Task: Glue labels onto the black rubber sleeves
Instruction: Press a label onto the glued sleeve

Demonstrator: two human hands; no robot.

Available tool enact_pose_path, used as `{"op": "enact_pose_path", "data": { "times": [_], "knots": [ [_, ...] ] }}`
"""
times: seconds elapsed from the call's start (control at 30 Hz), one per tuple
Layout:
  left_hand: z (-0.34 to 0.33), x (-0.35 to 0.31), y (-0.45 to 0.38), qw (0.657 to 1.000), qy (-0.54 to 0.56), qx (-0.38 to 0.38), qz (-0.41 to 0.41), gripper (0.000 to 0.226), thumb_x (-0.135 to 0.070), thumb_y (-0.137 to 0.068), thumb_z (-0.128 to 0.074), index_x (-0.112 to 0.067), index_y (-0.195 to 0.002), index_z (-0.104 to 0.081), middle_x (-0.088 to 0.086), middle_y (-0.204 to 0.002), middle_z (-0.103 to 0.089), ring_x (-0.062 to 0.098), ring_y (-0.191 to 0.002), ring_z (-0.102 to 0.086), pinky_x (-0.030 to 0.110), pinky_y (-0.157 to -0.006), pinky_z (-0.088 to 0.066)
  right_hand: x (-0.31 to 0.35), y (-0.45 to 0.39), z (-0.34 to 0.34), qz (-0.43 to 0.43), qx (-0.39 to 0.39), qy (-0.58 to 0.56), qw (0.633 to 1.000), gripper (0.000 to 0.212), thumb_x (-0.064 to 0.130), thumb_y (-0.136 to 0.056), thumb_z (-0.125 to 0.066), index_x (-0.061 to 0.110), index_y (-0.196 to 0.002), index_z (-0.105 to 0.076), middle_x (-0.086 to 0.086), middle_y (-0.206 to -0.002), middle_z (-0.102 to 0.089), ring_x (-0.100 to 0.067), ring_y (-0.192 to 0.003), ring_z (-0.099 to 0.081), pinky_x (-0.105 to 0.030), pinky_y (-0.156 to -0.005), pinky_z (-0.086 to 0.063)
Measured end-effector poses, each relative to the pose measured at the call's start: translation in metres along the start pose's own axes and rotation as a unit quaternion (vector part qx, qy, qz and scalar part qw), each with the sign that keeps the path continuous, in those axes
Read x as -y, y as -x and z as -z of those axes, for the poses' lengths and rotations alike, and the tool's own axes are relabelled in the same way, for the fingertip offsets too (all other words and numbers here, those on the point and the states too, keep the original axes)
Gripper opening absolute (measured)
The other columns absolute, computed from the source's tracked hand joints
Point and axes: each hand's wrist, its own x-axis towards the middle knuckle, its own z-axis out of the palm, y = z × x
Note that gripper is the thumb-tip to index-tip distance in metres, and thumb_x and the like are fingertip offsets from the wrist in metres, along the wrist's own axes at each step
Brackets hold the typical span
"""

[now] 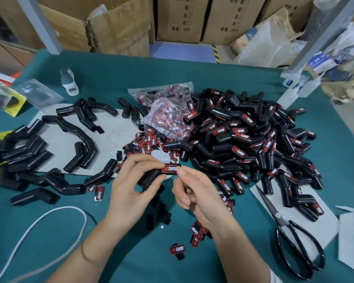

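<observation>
A view from above onto a green table (192, 78), with two bare hands held near its middle. The left hand (131, 184) grips a black rubber sleeve (149, 177), its fingers (145, 162) curled over the top and thumb beneath. A red and black label (170, 169) reading PROTAPER lies on the sleeve's upper end. The right hand (194, 193) has its index fingertip touching the label's right end, with the other fingers curled loosely inward; whether they hold anything cannot be told. Just behind the hands stands a small translucent glue bottle (161, 155).

To the right, a large pile of labelled sleeves (253, 144) covers the table. To the left, plain sleeves (76, 127) lie scattered, some on a grey sheet (110, 131). Behind the hands, clear bags (168, 111) hold more labels, and loose labels (177, 249) lie around and below the wrists. Black scissors (290, 231) lie at the right, near the table's front edge. A white cord (49, 217) loops at the lower left. Cardboard boxes (182, 17) stand beyond the table.
</observation>
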Motion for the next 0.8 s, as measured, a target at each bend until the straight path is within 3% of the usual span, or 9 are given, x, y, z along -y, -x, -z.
{"op": "enact_pose_path", "data": {
  "times": [0.07, 0.13, 0.3, 0.4, 0.47, 0.53, 0.7, 0.8],
  "knots": [
    [0.0003, -0.0008, -0.0001, 1.0, 0.004, 0.001, 0.006, 0.02, -0.019, -0.094, -0.073, -0.022, -0.114, -0.072, 0.001, -0.116, -0.063, 0.017, -0.111, -0.065, 0.024, -0.102, -0.045, 0.0001, 0.0004, -0.0018, 0.018, -0.019, 0.031, 0.999, 0.041, 0.035, -0.11, -0.049, 0.002, -0.09, -0.064, 0.003, -0.054, -0.052, -0.011, -0.047, -0.029, -0.02, -0.051, -0.035],
    [0.0007, -0.002, -0.0009, 1.0, 0.003, 0.003, 0.009, 0.021, -0.02, -0.095, -0.072, -0.025, -0.115, -0.072, -0.002, -0.116, -0.062, 0.017, -0.111, -0.065, 0.023, -0.102, -0.045, 0.001, 0.0004, -0.0038, 0.033, -0.026, 0.041, 0.998, 0.033, 0.034, -0.11, -0.049, 0.019, -0.092, -0.072, 0.002, -0.056, -0.057, -0.009, -0.046, -0.028, -0.02, -0.05, -0.037],
    [-0.0004, -0.0033, 0.0002, 0.999, 0.016, 0.026, 0.029, 0.019, -0.023, -0.095, -0.069, -0.023, -0.114, -0.073, -0.004, -0.117, -0.059, 0.016, -0.111, -0.063, 0.024, -0.1, -0.046, 0.0017, 0.0005, -0.0051, 0.038, -0.041, 0.067, 0.996, 0.032, 0.033, -0.109, -0.049, 0.015, -0.099, -0.073, 0.0, -0.057, -0.06, -0.01, -0.046, -0.03, -0.021, -0.051, -0.038],
    [-0.0031, -0.0038, 0.001, 0.997, 0.056, 0.026, 0.037, 0.013, -0.019, -0.097, -0.067, -0.019, -0.107, -0.074, 0.005, -0.111, -0.063, 0.018, -0.105, -0.065, 0.026, -0.088, -0.054, 0.0004, 0.0011, -0.0079, 0.041, -0.033, 0.075, 0.996, 0.038, 0.036, -0.109, -0.048, 0.019, -0.084, -0.071, -0.002, -0.057, -0.061, -0.01, -0.045, -0.031, -0.021, -0.052, -0.038],
    [-0.004, -0.0038, 0.0007, 0.991, 0.113, 0.02, 0.065, 0.01, -0.018, -0.097, -0.067, -0.019, -0.102, -0.075, 0.005, -0.109, -0.064, 0.019, -0.095, -0.068, 0.022, -0.077, -0.058, -0.0001, 0.0009, -0.0083, 0.037, -0.022, 0.064, 0.997, 0.047, 0.036, -0.11, -0.044, 0.016, -0.074, -0.068, -0.003, -0.056, -0.061, -0.009, -0.045, -0.031, -0.021, -0.053, -0.039],
    [-0.0036, -0.003, -0.0004, 0.984, 0.152, 0.018, 0.096, 0.01, -0.02, -0.097, -0.069, -0.022, -0.103, -0.075, 0.002, -0.109, -0.064, 0.024, -0.086, -0.069, 0.027, -0.069, -0.06, -0.0001, 0.0007, -0.0061, 0.035, -0.014, 0.067, 0.997, 0.055, 0.032, -0.111, -0.038, 0.015, -0.067, -0.066, -0.005, -0.055, -0.062, -0.009, -0.045, -0.032, -0.021, -0.053, -0.038],
    [-0.0021, 0.0009, 0.0002, 0.983, 0.152, 0.021, 0.105, 0.006, -0.022, -0.092, -0.074, -0.021, -0.097, -0.078, 0.0, -0.107, -0.067, 0.021, -0.098, -0.067, 0.029, -0.067, -0.059, -0.0005, 0.0012, -0.0047, 0.036, -0.003, 0.109, 0.993, 0.055, 0.037, -0.109, -0.036, 0.028, -0.064, -0.066, -0.005, -0.055, -0.064, -0.012, -0.046, -0.033, -0.024, -0.054, -0.039],
    [-0.0026, 0.0009, 0.0007, 0.985, 0.133, 0.022, 0.108, 0.006, -0.025, -0.09, -0.076, -0.024, -0.095, -0.078, -0.003, -0.106, -0.066, 0.021, -0.101, -0.067, 0.045, -0.074, -0.059, -0.0022, 0.0002, -0.007, 0.033, 0.002, 0.127, 0.991, 0.049, 0.043, -0.106, -0.039, 0.025, -0.068, -0.063, -0.007, -0.058, -0.066, -0.012, -0.046, -0.033, -0.023, -0.055, -0.041]
  ]
}}
